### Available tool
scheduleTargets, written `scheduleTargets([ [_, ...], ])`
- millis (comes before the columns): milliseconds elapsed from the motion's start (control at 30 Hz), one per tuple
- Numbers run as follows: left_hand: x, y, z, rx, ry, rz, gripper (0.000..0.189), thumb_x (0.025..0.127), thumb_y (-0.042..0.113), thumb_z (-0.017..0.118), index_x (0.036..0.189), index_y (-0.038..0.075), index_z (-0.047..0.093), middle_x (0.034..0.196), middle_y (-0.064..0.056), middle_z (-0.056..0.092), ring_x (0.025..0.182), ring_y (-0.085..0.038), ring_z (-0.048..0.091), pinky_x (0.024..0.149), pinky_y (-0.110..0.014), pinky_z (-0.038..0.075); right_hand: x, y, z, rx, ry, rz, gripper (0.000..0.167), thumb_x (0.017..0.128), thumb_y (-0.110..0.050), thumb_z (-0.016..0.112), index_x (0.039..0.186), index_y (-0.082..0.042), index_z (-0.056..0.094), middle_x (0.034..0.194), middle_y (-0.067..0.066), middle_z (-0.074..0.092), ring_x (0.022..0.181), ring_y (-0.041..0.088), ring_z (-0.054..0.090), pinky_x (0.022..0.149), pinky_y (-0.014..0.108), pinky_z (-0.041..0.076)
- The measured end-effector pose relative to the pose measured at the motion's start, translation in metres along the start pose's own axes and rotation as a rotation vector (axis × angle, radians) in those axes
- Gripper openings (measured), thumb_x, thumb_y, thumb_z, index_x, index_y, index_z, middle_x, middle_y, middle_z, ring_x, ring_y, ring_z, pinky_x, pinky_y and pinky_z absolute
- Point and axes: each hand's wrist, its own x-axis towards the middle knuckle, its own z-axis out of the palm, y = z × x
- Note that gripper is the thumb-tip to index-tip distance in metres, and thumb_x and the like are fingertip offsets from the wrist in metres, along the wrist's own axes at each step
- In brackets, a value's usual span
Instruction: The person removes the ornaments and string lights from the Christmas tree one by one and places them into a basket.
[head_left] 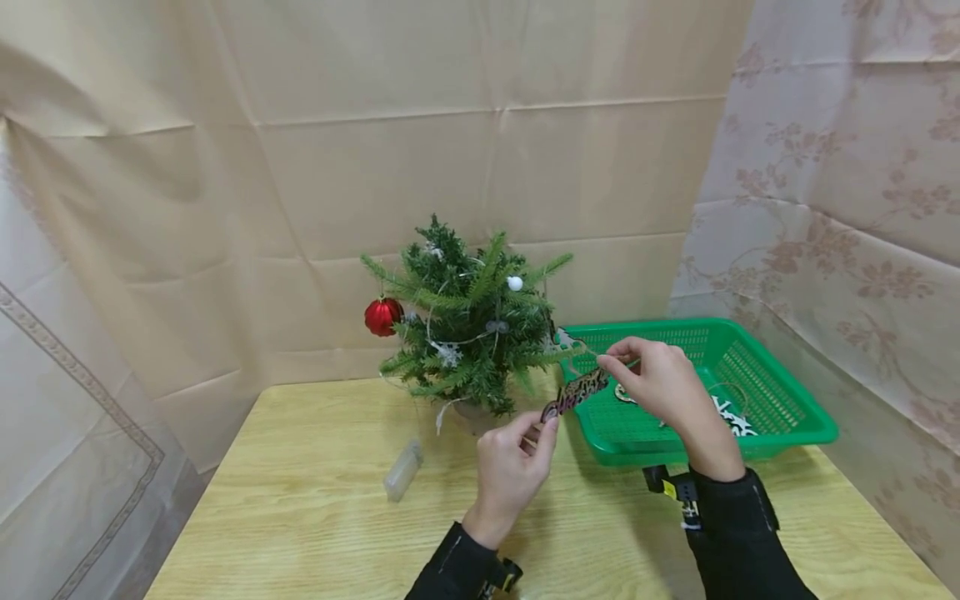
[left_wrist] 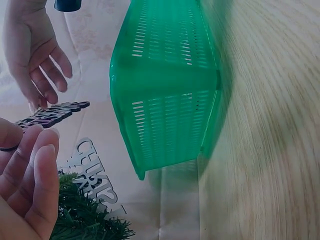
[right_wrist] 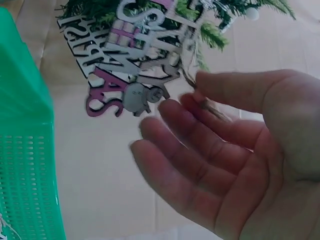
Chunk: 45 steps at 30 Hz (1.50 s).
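1. Letter ornament (head_left: 579, 392): hanging in the air between the two hands, slanting up toward the right hand; in the head view it is lying across the left end of the basket, just right of the tree. Right wrist view is showing purple and grey letters and a round grey animal figure.
2. Left hand (head_left: 513, 471): thumb and fingertips pinching the ornament's lower end.
3. Right hand (head_left: 663, 387): thumb and forefinger pinching the ornament's thin cord (right_wrist: 217, 112); the remaining fingers are bending loosely, apart from the letters.
4. Small green tree (head_left: 480, 333): standing just beyond the ornament, to its left. Carrying a red ball (head_left: 383, 317) on its left side, a white ball (head_left: 514, 283) at upper right and a pale snowflake (head_left: 449, 354) low in front. Pale cut-out letters (left_wrist: 95, 177) are hanging at its basket side.
5. Green basket (head_left: 757, 383): sitting right of the tree, holding white cut-out pieces (head_left: 733, 417) toward its right end.
6. Clear plastic box (head_left: 403, 471): lying on the wooden table (head_left: 300, 500), in front of the tree and left of the left hand.
7. Beige cloth (head_left: 375, 167): hanging behind; flower-patterned cloth (head_left: 847, 208) hanging along the right.
8. Dark sleeves (head_left: 735, 533): covering both forearms.
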Motion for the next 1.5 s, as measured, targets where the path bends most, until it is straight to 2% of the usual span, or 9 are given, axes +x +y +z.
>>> scheduleTargets([
  [133,-0.001,-0.001,0.002,0.016,-0.004,0.009,0.009,0.096,0.012,0.070,0.095,0.006,0.077,0.072,-0.002,0.073,0.054,-0.004,0.065,0.049,-0.011,0.049,-0.002,0.006,-0.005,0.003,-0.020,-0.031,0.031,0.103,-0.034,0.063,0.115,-0.007,0.071,0.103,0.011,0.072,0.092,0.030,0.067,0.075,0.047,0.054],
  [333,0.000,-0.002,0.004,0.003,-0.017,-0.018,0.012,0.098,0.016,0.069,0.098,0.008,0.078,0.082,-0.002,0.076,0.061,-0.004,0.068,0.053,-0.012,0.052,-0.003,0.021,-0.012,0.088,-0.119,-0.110,0.029,0.103,-0.029,0.063,0.119,-0.007,0.071,0.108,0.009,0.072,0.089,0.025,0.069,0.066,0.038,0.056],
  [467,0.002,-0.002,0.005,-0.048,-0.019,-0.054,0.012,0.099,0.015,0.068,0.100,0.007,0.078,0.082,-0.004,0.076,0.060,-0.006,0.069,0.053,-0.014,0.053,-0.003,0.030,-0.013,0.110,-0.171,-0.187,0.028,0.101,-0.023,0.066,0.123,-0.006,0.071,0.110,0.005,0.071,0.092,0.021,0.068,0.073,0.038,0.058],
  [833,0.016,0.003,0.007,-0.041,-0.056,-0.096,0.017,0.102,0.021,0.065,0.103,0.008,0.075,0.082,-0.002,0.075,0.061,-0.005,0.069,0.054,-0.015,0.053,0.000,0.038,-0.022,0.038,-0.136,-0.323,0.019,0.097,-0.014,0.070,0.116,-0.010,0.075,0.103,-0.001,0.072,0.084,0.010,0.066,0.069,0.030,0.055],
  [1033,0.019,0.004,0.011,-0.029,-0.089,-0.080,0.020,0.101,0.021,0.067,0.106,0.004,0.075,0.086,-0.004,0.076,0.067,-0.005,0.070,0.060,-0.014,0.055,0.000,0.044,-0.029,0.024,-0.132,-0.332,0.019,0.097,-0.016,0.070,0.115,-0.011,0.075,0.103,-0.003,0.072,0.089,0.014,0.067,0.071,0.031,0.055],
  [1133,0.020,0.005,0.012,-0.018,-0.159,-0.069,0.024,0.101,0.021,0.066,0.112,0.001,0.074,0.090,-0.006,0.076,0.075,-0.006,0.072,0.063,-0.012,0.054,0.001,0.047,-0.038,0.003,-0.136,-0.305,0.021,0.099,-0.018,0.069,0.118,-0.010,0.074,0.105,-0.002,0.072,0.093,0.017,0.067,0.073,0.033,0.056],
  [1267,0.023,0.008,0.014,0.121,-0.333,0.062,0.024,0.101,0.021,0.066,0.115,0.003,0.074,0.103,-0.006,0.076,0.084,-0.008,0.072,0.072,-0.012,0.054,0.011,0.053,-0.058,-0.019,-0.192,-0.238,0.024,0.101,-0.021,0.066,0.120,-0.008,0.073,0.104,0.000,0.072,0.091,0.019,0.067,0.073,0.035,0.055],
  [1433,0.029,0.014,0.021,0.353,-0.542,0.312,0.020,0.099,0.020,0.068,0.113,0.007,0.076,0.115,-0.005,0.072,0.110,-0.016,0.067,0.099,-0.021,0.049,0.045,0.075,-0.081,0.038,-0.383,-0.063,0.035,0.104,-0.023,0.061,0.127,0.003,0.065,0.106,0.009,0.072,0.094,0.027,0.069,0.077,0.041,0.059],
  [1500,0.030,0.016,0.025,0.436,-0.611,0.385,0.018,0.099,0.020,0.069,0.113,0.010,0.076,0.116,-0.003,0.071,0.113,-0.015,0.064,0.102,-0.020,0.046,0.063,0.087,-0.083,0.063,-0.456,0.007,0.038,0.104,-0.022,0.061,0.129,0.007,0.062,0.110,0.014,0.071,0.099,0.033,0.069,0.079,0.045,0.060],
])
